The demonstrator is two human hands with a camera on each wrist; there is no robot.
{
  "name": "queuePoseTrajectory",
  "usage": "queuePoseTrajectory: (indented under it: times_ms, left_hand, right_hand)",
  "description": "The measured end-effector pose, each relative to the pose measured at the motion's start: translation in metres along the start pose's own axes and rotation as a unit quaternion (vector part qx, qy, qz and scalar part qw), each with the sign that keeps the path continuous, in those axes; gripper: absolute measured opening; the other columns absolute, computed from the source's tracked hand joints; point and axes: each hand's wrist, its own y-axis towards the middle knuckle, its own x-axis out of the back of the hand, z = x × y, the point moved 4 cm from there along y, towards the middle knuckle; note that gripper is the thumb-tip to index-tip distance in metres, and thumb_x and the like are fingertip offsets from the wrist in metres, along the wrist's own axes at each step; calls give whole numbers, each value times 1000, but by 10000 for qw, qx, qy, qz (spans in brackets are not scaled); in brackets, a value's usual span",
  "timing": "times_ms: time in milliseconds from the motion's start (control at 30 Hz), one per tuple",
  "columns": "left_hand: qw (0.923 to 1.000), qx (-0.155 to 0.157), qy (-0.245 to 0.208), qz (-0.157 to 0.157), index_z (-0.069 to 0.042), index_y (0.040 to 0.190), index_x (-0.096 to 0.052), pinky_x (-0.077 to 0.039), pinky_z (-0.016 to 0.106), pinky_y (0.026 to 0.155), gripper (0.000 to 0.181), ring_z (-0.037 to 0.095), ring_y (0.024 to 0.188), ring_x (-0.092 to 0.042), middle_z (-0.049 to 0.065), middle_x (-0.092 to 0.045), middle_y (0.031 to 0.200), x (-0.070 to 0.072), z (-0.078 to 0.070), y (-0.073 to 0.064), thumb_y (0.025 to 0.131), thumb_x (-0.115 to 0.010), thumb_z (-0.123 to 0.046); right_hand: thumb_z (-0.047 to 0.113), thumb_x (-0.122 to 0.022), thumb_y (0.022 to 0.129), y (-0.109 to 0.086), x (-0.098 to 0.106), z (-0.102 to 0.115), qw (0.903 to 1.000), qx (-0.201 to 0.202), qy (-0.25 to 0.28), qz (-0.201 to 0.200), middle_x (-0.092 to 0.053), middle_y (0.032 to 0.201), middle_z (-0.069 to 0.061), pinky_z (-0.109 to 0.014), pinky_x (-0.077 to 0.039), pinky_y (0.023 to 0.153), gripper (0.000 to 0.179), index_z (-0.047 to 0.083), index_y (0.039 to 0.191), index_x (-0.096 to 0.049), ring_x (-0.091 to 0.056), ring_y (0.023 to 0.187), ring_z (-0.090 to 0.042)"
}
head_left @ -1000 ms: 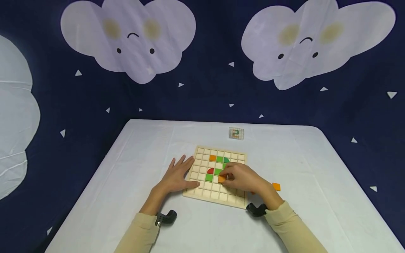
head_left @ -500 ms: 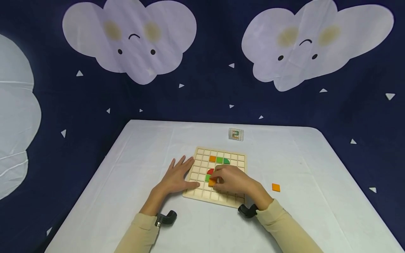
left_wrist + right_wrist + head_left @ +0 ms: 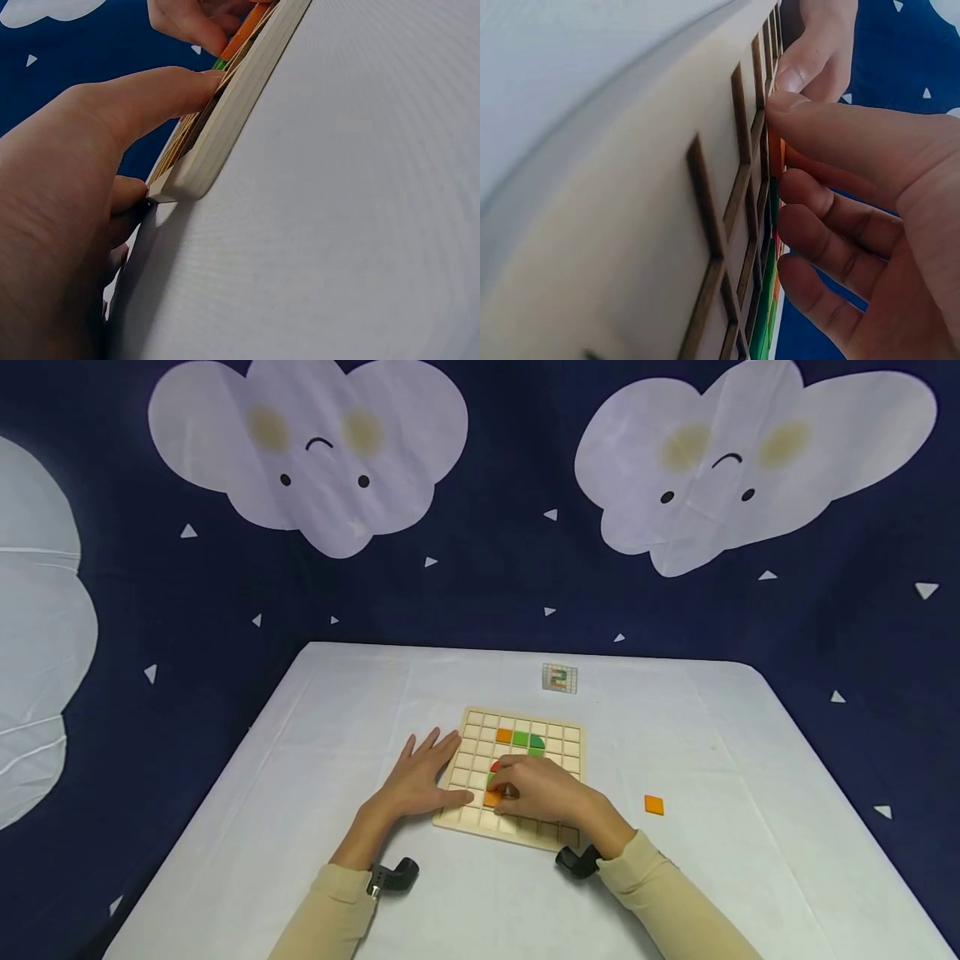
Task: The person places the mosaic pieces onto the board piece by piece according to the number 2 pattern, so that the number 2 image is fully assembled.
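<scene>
A wooden grid board (image 3: 517, 828) lies on the table. My left hand (image 3: 416, 781) rests at its left edge, fingers spread and the thumb laid over the squares. With thumb and fingertips, my right hand (image 3: 543, 787) pinches an orange square tile (image 3: 492, 798) low over the board's left-middle part; the left wrist view shows this orange tile (image 3: 244, 34) close at the surface. Near the board's far side sit an orange tile (image 3: 504, 736), a green tile (image 3: 521, 738) and a dark green quarter-round tile (image 3: 537, 741). A red rounded tile (image 3: 495, 767) is partly hidden behind the right hand.
One loose orange tile (image 3: 654, 805) lies on the white tablecloth (image 3: 750, 860) to the right. Behind the board stands a small card (image 3: 559, 677) with a coloured grid pattern. Black wrist mounts sit by both cuffs. A dark blue cloth (image 3: 502, 585) with clouds hangs behind.
My right hand has moved left and slightly nearer across the board with the orange tile, uncovering a green tile at the upper right. The left hand has stayed in place.
</scene>
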Motion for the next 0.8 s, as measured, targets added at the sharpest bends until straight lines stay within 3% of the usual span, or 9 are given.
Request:
queuePoseTrajectory:
  times_ms: [233, 400, 567, 800]
  left_hand:
    - [10000, 11, 21, -10, -15, 153, -28, 4, 46, 115, 103, 19, 145, -8, -4, -25, 156, 2, 0, 1, 74, -61, -73]
    - [10000, -8, 7, -26, -14, 152, -29, 4, 46, 115, 103, 20, 145, -9, -4, -26, 156, 2, -1, 1, 74, -62, -72]
    - [10000, 10, -77, -42, -13, 152, -29, 3, 46, 115, 104, 20, 145, -9, -2, -27, 156, 1, -2, 0, 73, -62, -71]
    - [9999, 12, -84, -71, -13, 152, -30, 3, 47, 115, 104, 20, 145, -9, -2, -27, 155, 0, -2, 0, 72, -63, -71]
  right_hand:
    - [33, -74, 84, -1, 0, -2, 10000, -11, -53, -52, -63, 106, 10, -23, -48, 71, 25, 19, 104, -75, -54, 78, -4]
    - [31, -72, 85, -8, 3, -8, 9998, -107, 124, -123, -60, 95, 12, -21, -47, 65, 21, 19, 103, -75, -54, 74, -4]
    - [28, -73, 85, -22, 8, -19, 9982, -411, 366, -234, -57, 86, 13, -21, -46, 63, 18, 21, 102, -75, -54, 73, -5]
    - [27, -73, 86, -43, 16, -36, 9943, -891, 444, -385, -60, 92, 12, -25, -49, 69, 25, 18, 109, -73, -55, 78, -5]
